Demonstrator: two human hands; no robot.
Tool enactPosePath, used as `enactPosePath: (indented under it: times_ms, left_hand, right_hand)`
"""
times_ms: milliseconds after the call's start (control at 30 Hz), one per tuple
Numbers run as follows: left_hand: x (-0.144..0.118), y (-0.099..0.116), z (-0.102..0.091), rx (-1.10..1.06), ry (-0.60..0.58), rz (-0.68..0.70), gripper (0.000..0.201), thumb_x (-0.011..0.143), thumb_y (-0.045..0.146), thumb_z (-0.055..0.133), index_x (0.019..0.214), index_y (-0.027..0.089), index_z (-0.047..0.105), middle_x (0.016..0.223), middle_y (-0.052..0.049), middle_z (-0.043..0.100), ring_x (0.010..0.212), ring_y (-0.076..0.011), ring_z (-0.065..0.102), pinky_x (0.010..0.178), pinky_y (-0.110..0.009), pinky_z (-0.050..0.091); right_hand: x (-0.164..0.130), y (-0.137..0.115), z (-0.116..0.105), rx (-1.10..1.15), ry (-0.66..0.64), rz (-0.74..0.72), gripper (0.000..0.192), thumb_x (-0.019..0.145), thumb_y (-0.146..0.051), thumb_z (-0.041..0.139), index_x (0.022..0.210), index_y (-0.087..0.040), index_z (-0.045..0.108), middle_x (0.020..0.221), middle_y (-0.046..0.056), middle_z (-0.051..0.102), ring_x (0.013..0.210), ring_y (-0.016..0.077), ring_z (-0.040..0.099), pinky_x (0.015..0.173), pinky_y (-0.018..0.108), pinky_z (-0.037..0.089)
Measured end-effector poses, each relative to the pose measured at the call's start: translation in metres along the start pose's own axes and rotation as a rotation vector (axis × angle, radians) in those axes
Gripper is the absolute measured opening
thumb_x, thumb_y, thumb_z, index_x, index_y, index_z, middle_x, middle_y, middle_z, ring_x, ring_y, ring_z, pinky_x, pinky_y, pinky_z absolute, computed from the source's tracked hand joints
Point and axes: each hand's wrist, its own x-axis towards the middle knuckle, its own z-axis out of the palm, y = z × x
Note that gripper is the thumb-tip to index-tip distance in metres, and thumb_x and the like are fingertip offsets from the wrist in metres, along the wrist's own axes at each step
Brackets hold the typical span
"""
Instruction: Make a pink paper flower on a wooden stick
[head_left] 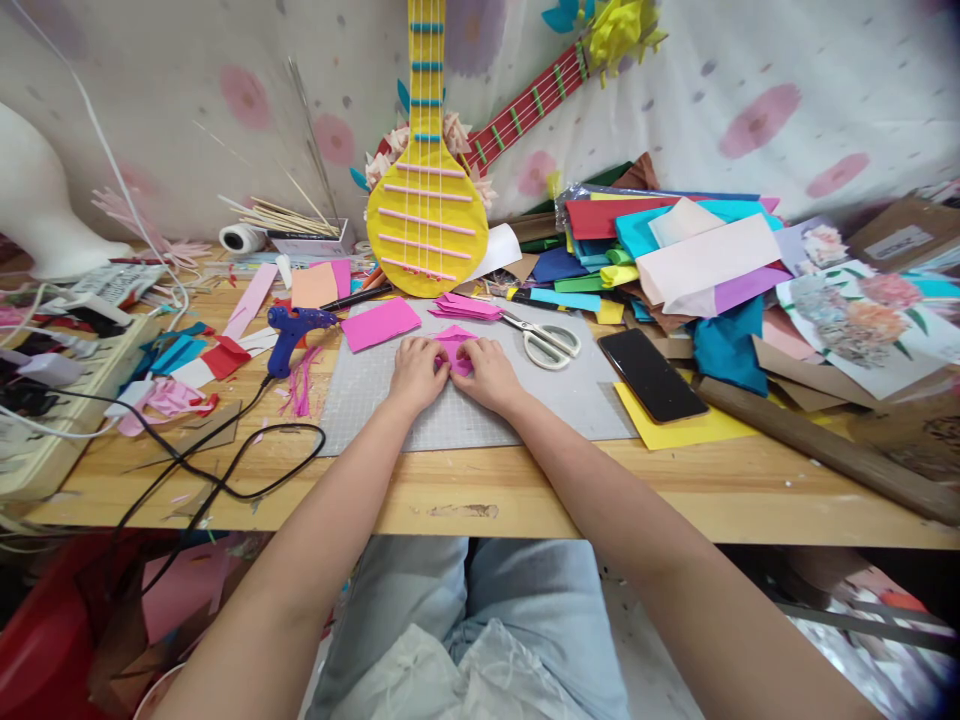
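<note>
Both hands lay side by side on the grey mat [480,410], pressed onto one pink paper [455,348]. The left hand [417,372] pinned its left edge, fingers curled down; the right hand [489,373] gripped its right side. The paper sat flat at the mat's middle, between the two. Scissors [546,340] rested just right of the hands, a phone [651,374] beyond them. A glue gun [292,333] lay to the left, a pink sheet [379,323] near it.
</note>
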Motion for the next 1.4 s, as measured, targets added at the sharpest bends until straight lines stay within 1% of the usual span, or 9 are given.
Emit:
enactPosePath:
  times_ms: [67, 167, 367, 767, 933, 1000, 1100, 1167, 1400]
  left_hand:
    - [-0.001, 0.0, -0.001, 0.018, 0.01, -0.007, 0.01, 0.077, 0.028, 0.052, 0.078, 0.021, 0.06, 0.091, -0.007, 0.057, 0.1, -0.023, 0.042, 0.091, -0.037, 0.033]
    - [-0.004, 0.001, -0.003, 0.029, 0.025, -0.015, 0.012, 0.077, 0.029, 0.052, 0.079, 0.021, 0.061, 0.093, -0.007, 0.057, 0.101, -0.0235, 0.041, 0.092, -0.037, 0.033]
    - [-0.01, 0.003, -0.005, 0.028, 0.025, -0.047, 0.017, 0.073, 0.035, 0.057, 0.084, 0.023, 0.062, 0.101, -0.007, 0.054, 0.106, -0.0236, 0.04, 0.096, -0.038, 0.03]
    - [-0.012, 0.002, -0.005, 0.054, 0.0, -0.031, 0.033, 0.067, 0.047, 0.061, 0.09, 0.023, 0.06, 0.105, -0.007, 0.051, 0.107, -0.0237, 0.04, 0.099, -0.037, 0.028]
    - [-0.011, 0.001, -0.008, 0.028, -0.033, -0.046, 0.038, 0.063, 0.05, 0.064, 0.088, 0.023, 0.061, 0.106, -0.007, 0.051, 0.107, -0.0242, 0.041, 0.1, -0.038, 0.028]
    - [-0.01, 0.001, -0.009, 0.008, -0.05, -0.053, 0.036, 0.063, 0.049, 0.064, 0.088, 0.023, 0.061, 0.107, -0.006, 0.051, 0.107, -0.024, 0.041, 0.099, -0.037, 0.028]
    - [-0.007, 0.0, -0.01, -0.033, -0.062, -0.095, 0.019, 0.073, 0.037, 0.057, 0.086, 0.023, 0.063, 0.106, -0.005, 0.053, 0.107, -0.0224, 0.043, 0.099, -0.036, 0.029]
    - [-0.005, 0.0, -0.009, -0.047, -0.049, -0.132, 0.014, 0.076, 0.03, 0.053, 0.083, 0.024, 0.064, 0.105, -0.005, 0.055, 0.106, -0.022, 0.044, 0.099, -0.036, 0.03]
    - [-0.005, 0.002, -0.005, -0.049, 0.002, -0.15, 0.01, 0.072, 0.027, 0.058, 0.079, 0.023, 0.064, 0.1, -0.005, 0.057, 0.103, -0.0222, 0.046, 0.096, -0.036, 0.033]
  right_hand:
    - [-0.001, 0.0, -0.001, -0.011, -0.02, -0.014, 0.016, 0.074, -0.031, 0.055, 0.084, -0.019, 0.056, 0.09, 0.008, 0.054, 0.089, 0.0222, 0.045, 0.081, 0.033, 0.038]
    - [0.0, 0.001, -0.001, -0.02, -0.055, -0.017, 0.017, 0.077, -0.034, 0.054, 0.084, -0.019, 0.058, 0.092, 0.009, 0.053, 0.091, 0.0223, 0.044, 0.083, 0.034, 0.037]
    - [0.005, 0.009, 0.0, -0.023, -0.132, -0.025, 0.025, 0.087, -0.022, 0.035, 0.09, -0.018, 0.059, 0.095, 0.009, 0.054, 0.092, 0.0209, 0.044, 0.088, 0.035, 0.034]
    - [0.005, 0.011, 0.001, -0.004, -0.129, -0.026, 0.02, 0.083, -0.021, 0.041, 0.089, -0.018, 0.059, 0.095, 0.009, 0.054, 0.092, 0.0213, 0.043, 0.087, 0.035, 0.034]
    - [0.004, 0.01, 0.003, -0.008, -0.097, -0.026, 0.018, 0.083, -0.028, 0.045, 0.09, -0.018, 0.059, 0.095, 0.009, 0.054, 0.091, 0.0217, 0.043, 0.086, 0.036, 0.036]
    - [0.004, 0.009, 0.003, -0.002, -0.084, -0.012, 0.019, 0.083, -0.031, 0.047, 0.09, -0.018, 0.059, 0.095, 0.009, 0.054, 0.091, 0.0219, 0.043, 0.085, 0.036, 0.036]
    - [0.003, 0.007, 0.003, 0.004, -0.078, 0.016, 0.018, 0.083, -0.03, 0.046, 0.088, -0.018, 0.059, 0.094, 0.009, 0.054, 0.09, 0.0221, 0.044, 0.084, 0.037, 0.037]
    - [0.003, 0.006, 0.002, 0.005, -0.079, 0.028, 0.018, 0.083, -0.028, 0.045, 0.088, -0.018, 0.059, 0.094, 0.009, 0.054, 0.09, 0.0221, 0.044, 0.084, 0.037, 0.037]
    - [0.001, 0.005, -0.001, -0.004, -0.083, -0.032, 0.021, 0.078, -0.037, 0.054, 0.088, -0.018, 0.058, 0.094, 0.009, 0.053, 0.091, 0.0219, 0.044, 0.084, 0.035, 0.037]
